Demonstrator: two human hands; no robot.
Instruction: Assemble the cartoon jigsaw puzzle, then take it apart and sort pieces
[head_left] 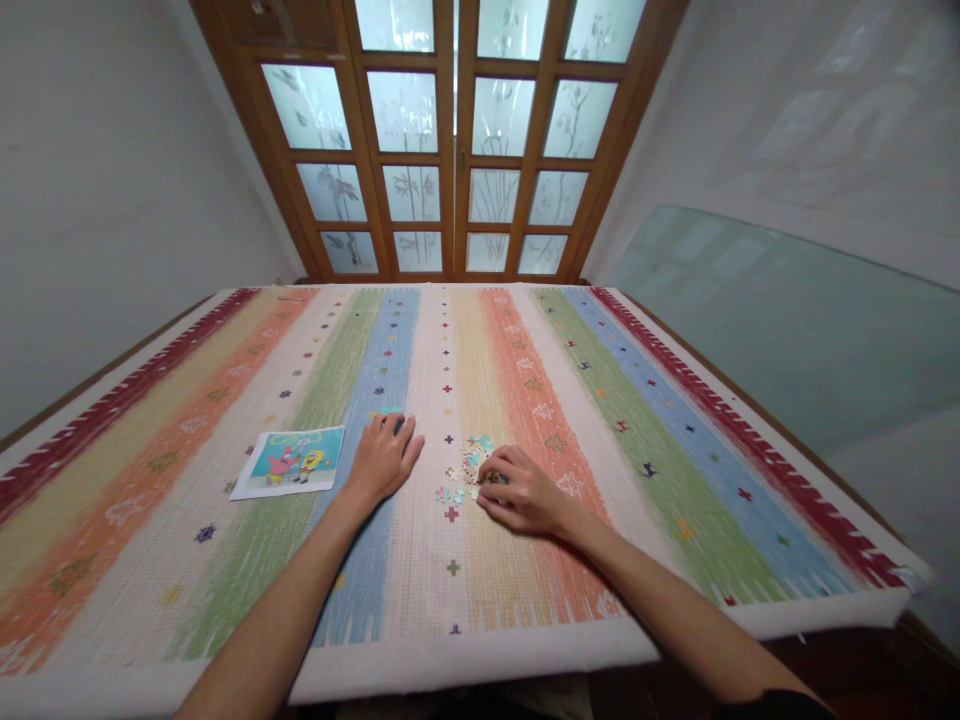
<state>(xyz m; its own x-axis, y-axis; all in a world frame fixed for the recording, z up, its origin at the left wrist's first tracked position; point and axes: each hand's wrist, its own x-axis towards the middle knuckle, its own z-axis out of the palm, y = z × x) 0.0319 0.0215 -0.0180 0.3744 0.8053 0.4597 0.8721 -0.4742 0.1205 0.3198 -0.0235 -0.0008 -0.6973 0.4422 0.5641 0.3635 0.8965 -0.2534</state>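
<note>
right hand (pixel 521 492) pinches knobby cardboard puzzle pieces (pixel 474 455), left hand (pixel 382 458) released flat on woven mat (pixel 600 450), pointing 1 o'clock.

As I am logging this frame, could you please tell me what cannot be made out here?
- Head view: what the curled right hand has in its grip, hidden by its own fingers.
- Head view: what lies under the flat left hand; only a teal bit shows beyond its fingertips.
- Head view: the prints on the small scattered multicoloured puzzle pieces, too small.
- Head view: fine detail of the colourful cartoon picture card, too small.
</note>
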